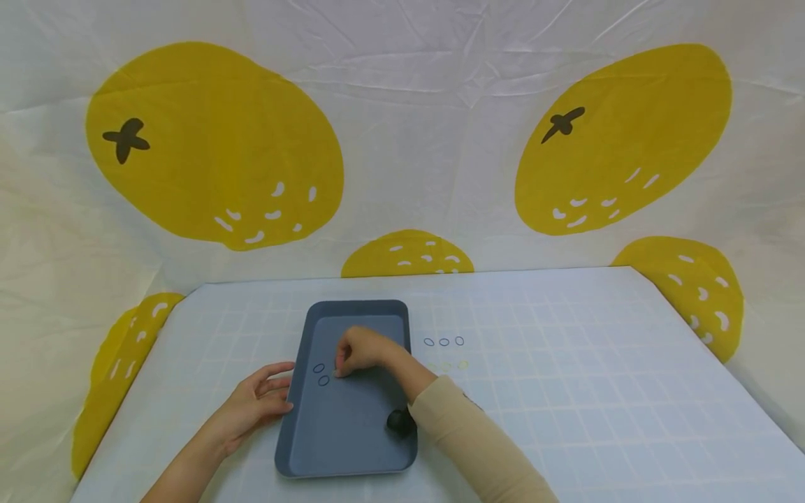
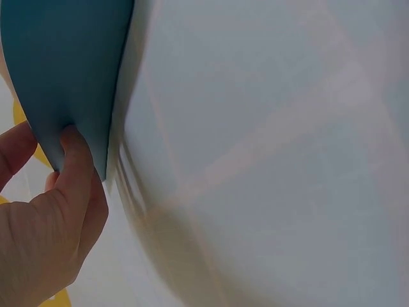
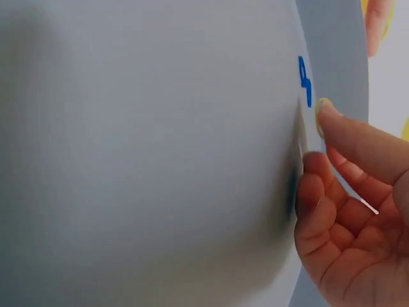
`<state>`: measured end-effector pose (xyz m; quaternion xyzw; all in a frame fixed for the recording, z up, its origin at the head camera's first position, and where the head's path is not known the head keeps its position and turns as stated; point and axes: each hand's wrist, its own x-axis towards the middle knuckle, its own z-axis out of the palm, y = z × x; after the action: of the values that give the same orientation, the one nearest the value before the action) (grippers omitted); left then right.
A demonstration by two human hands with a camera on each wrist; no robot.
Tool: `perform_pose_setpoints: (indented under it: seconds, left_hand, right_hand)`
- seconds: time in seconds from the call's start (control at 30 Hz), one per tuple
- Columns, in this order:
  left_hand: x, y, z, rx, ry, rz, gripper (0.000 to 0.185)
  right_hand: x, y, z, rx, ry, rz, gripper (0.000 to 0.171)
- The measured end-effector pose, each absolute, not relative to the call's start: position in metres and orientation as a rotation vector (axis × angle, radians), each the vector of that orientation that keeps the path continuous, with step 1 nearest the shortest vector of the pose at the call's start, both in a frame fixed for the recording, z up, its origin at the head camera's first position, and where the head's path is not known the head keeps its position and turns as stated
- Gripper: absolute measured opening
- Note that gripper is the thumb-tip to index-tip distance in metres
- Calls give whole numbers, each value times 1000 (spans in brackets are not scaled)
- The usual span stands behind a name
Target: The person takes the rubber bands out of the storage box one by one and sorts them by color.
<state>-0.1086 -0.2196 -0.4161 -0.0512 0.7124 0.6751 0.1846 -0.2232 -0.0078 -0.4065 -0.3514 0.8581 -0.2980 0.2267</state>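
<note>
My right hand (image 1: pixel 361 349) reaches over the grey-blue tray (image 1: pixel 346 447), its fingertips low by the tray floor. In the right wrist view, a thin yellow ring (image 3: pixel 321 121) is pinched at the thumb tip; the other fingers are curled. Two dark blue rings (image 1: pixel 323 381) lie on the tray floor just left of this hand; in the right wrist view the blue rings (image 3: pixel 305 82) appear edge-on. My left hand (image 1: pixel 251 405) touches the tray's left side with extended fingers. Up close, its fingertips rest against the tray's outer wall (image 2: pixel 70 70).
Right of the tray, three dark blue rings (image 1: pixel 444 342) lie in a row on the pale checked cloth (image 1: pixel 566 391). Faint yellow rings (image 1: pixel 463 365) lie in front of them. A black round object (image 1: pixel 398 423) sits beside the right sleeve (image 1: pixel 478 440), over the tray's right edge.
</note>
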Motion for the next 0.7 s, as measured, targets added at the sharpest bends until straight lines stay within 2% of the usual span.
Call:
perform_pose_setpoints:
  seconds: [0.43, 0.7]
  left_hand:
    - [-108, -219, -417, -132, 2007, 1901, 76]
    - [-109, -220, -418, -129, 2003, 1903, 75]
  right_hand:
    - [-223, -2, -396, -641, 2186, -1260, 8]
    - [-224, 1, -390, -580, 2126, -1403, 7]
